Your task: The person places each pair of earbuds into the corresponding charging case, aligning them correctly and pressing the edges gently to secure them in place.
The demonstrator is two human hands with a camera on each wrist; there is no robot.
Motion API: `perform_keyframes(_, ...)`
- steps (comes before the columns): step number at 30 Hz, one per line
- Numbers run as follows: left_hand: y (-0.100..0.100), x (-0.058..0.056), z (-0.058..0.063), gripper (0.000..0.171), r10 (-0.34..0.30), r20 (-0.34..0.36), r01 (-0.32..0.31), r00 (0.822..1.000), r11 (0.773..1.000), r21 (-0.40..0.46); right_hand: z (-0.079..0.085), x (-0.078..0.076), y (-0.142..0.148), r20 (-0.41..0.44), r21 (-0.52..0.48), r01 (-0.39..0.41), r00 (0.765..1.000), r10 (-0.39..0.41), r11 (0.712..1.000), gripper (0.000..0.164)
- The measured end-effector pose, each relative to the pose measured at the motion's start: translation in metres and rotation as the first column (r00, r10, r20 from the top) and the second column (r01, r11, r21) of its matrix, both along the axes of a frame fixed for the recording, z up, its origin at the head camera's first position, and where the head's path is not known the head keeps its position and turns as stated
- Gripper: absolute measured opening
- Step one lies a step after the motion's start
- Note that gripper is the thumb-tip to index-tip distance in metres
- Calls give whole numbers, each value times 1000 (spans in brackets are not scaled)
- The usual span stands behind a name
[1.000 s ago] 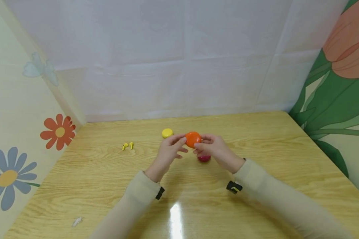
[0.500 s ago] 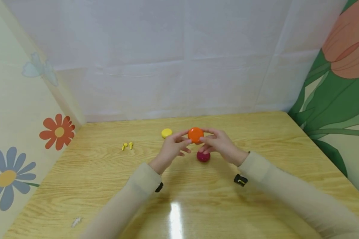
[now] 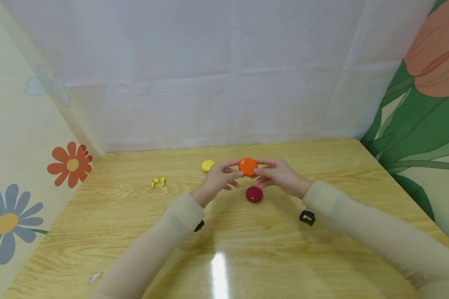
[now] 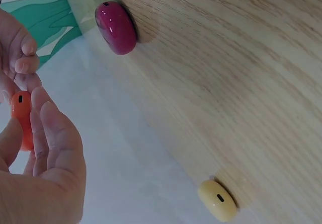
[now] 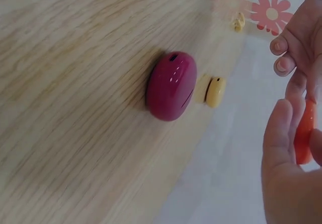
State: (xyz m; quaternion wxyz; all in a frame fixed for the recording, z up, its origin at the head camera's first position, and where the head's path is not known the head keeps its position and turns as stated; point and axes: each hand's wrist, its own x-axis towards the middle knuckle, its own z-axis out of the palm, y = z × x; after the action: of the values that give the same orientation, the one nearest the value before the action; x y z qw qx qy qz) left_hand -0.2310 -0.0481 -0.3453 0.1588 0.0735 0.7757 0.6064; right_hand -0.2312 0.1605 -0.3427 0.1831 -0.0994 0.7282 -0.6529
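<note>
A round, glossy orange earbud case (image 3: 248, 167) is held up over the table between both hands. My left hand (image 3: 218, 178) pinches its left edge with thumb and fingers; my right hand (image 3: 282, 177) pinches the right edge the same way. A small dark port shows on the orange case (image 4: 21, 114) in the left wrist view. Below the right fingers, a magenta earbud case (image 3: 254, 194) lies on the wood. Behind the left hand sits a yellow case (image 3: 207, 166), partly covered by that hand in the head view. The right wrist view shows the magenta case (image 5: 172, 88) large.
Two yellow earbuds (image 3: 163, 182) lie on the wooden table (image 3: 142, 224) to the left. A whitish patch (image 3: 94, 278) marks the near left of the tabletop. A white sheet (image 3: 224, 83) hangs behind the table, with flower-printed panels on both sides.
Both hands have carried the orange case slightly right and away from the body. The magenta case, partly hidden before, now shows fully. The other cases and the earbuds have stayed put.
</note>
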Motion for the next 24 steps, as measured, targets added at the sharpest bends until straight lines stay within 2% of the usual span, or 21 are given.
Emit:
perform_keyframes(6, 3, -10, -5, 46, -27, 33, 27, 999, 1000, 12, -3, -8, 6, 31, -6, -17, 999, 17, 1000, 47)
perform_keyframes(12, 9, -17, -9, 44, -29, 50, 28, 998, 1000, 13, -8, -15, 9, 50, -17, -17, 999, 17, 1000, 47)
perform_keyframes(24, 17, -31, -21, 42, -28, 36, 31, 999, 997, -65, -23, -32, 17, 73, 25, -22, 997, 20, 999, 48)
